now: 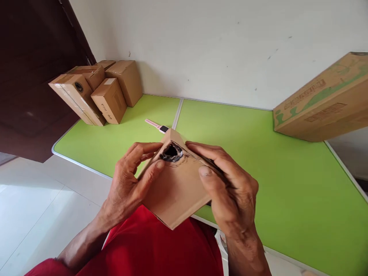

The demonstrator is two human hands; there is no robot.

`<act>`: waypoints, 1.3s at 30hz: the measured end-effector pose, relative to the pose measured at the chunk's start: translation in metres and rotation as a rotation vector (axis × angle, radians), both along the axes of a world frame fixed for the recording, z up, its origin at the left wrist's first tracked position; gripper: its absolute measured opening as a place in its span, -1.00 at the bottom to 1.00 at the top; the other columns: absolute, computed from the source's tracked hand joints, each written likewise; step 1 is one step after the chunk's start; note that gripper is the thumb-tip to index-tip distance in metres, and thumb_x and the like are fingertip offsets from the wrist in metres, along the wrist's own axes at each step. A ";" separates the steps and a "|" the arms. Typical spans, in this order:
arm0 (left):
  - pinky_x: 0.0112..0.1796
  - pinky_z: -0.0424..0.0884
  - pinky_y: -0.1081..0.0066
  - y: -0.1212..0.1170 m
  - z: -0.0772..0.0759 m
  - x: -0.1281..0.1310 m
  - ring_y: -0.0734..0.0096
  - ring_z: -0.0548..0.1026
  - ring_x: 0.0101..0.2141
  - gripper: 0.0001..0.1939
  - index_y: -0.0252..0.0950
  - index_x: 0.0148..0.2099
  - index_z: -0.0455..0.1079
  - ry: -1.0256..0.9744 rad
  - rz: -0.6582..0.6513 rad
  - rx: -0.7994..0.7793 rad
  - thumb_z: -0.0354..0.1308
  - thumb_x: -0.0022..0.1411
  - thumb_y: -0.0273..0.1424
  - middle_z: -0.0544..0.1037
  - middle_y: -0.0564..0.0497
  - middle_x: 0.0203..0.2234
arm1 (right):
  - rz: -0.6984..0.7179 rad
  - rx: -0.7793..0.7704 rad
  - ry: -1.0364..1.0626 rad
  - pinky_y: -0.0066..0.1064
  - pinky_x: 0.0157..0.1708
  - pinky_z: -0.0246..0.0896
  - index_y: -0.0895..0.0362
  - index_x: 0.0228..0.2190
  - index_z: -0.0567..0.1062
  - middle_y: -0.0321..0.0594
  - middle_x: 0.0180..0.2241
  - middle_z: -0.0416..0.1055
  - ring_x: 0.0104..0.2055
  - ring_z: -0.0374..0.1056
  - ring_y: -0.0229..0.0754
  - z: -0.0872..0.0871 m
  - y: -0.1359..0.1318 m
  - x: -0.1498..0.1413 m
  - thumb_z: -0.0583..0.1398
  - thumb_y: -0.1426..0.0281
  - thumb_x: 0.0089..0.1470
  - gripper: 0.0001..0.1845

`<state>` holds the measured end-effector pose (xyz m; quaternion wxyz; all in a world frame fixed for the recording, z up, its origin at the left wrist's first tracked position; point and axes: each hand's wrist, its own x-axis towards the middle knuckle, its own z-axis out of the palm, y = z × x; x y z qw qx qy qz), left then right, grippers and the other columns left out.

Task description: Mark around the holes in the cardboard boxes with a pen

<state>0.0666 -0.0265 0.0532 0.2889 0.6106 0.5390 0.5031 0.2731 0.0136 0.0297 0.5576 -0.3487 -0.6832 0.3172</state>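
Between both hands is a small brown cardboard box point(178, 188), held tilted with one corner pointing away from me. Near that far corner is a rough hole with blackened, ragged edges, and scribbled dark lines run beside it. My left hand point(138, 172) grips the box's left edge, its thumb on the top face close to the hole. On the right edge, my right hand point(230, 184) has its thumb on the top face and its fingers along the side. Just beyond the box, a pink-strapped smartwatch point(163, 129) lies on the table, partly behind the box's corner.
The green table point(287, 184) has a pale metal edge and a seam across it. Several cardboard boxes point(115, 101) are grouped at its back left, one with a dark round hole. A large carton point(319, 103) with green print stands at right. A wall rises behind; a dark door point(37, 76) is at left.
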 end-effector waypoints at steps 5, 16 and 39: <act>0.14 0.61 0.22 0.000 0.005 -0.008 0.22 0.73 0.02 -0.77 -0.03 0.11 0.69 -0.013 0.032 -0.126 0.40 0.55 -0.08 0.78 0.05 -0.02 | -0.251 0.189 -0.296 -0.20 -0.06 0.53 0.23 -0.06 0.65 -0.03 -0.15 0.71 -0.15 0.63 -0.04 0.025 -0.012 -0.026 0.24 0.45 0.47 -0.84; -0.11 0.55 0.12 0.005 0.013 -0.028 0.13 0.64 -0.20 -0.69 0.01 0.14 0.66 0.273 0.183 -0.106 0.28 0.52 -0.03 0.70 0.06 -0.21 | -0.339 0.242 -0.467 -0.18 -0.22 0.38 0.07 -0.25 0.55 -0.24 -0.34 0.63 -0.27 0.53 -0.05 0.031 -0.007 -0.066 0.22 0.50 0.38 -0.86; -0.02 0.40 0.07 0.043 -0.021 -0.040 -0.06 0.50 0.00 -0.44 0.03 0.41 0.48 0.079 -0.154 -0.023 0.30 0.50 0.05 0.61 -0.05 0.08 | -0.302 -0.585 -0.957 -0.26 -0.43 0.13 0.08 -0.43 0.55 -0.02 -0.39 0.62 -0.36 0.56 0.07 -0.082 0.075 0.005 0.31 0.45 0.31 -0.78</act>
